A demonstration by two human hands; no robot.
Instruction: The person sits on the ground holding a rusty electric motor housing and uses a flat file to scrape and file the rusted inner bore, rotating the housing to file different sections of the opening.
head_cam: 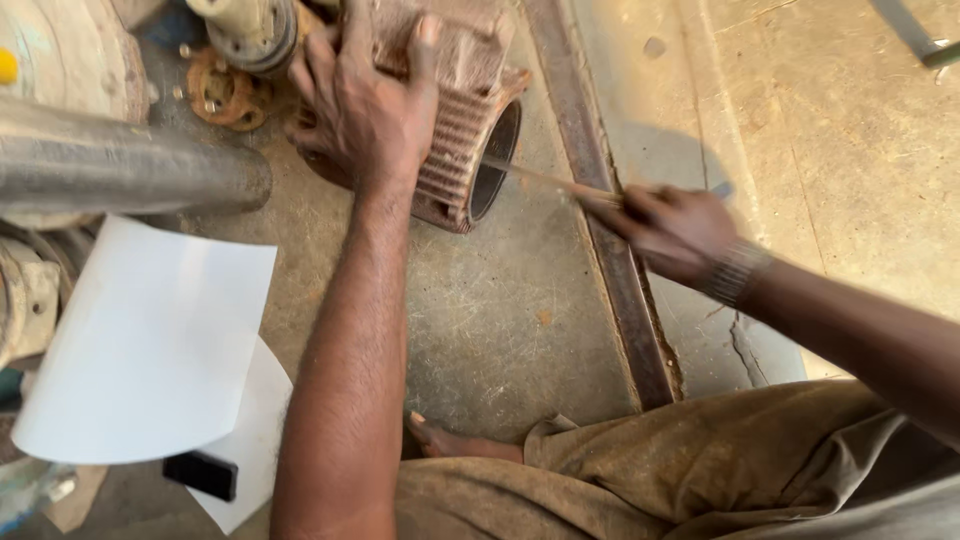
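Note:
A rusty finned motor housing (466, 130) lies on its side on the concrete floor, its round open end facing right. My left hand (362, 100) presses flat on top of the housing with fingers spread. My right hand (672, 228) grips a thin rod-like tool (545, 180), blurred with motion, whose tip reaches the housing's open mouth. A watch band sits on my right wrist.
A thick grey pipe (130, 165) juts in from the left. White paper sheets (150, 340) and a small black object (200, 474) lie lower left. A rusty steel rail (600, 230) runs down the floor. Rusty flanged parts (228, 92) lie upper left. My foot (450, 440) rests below.

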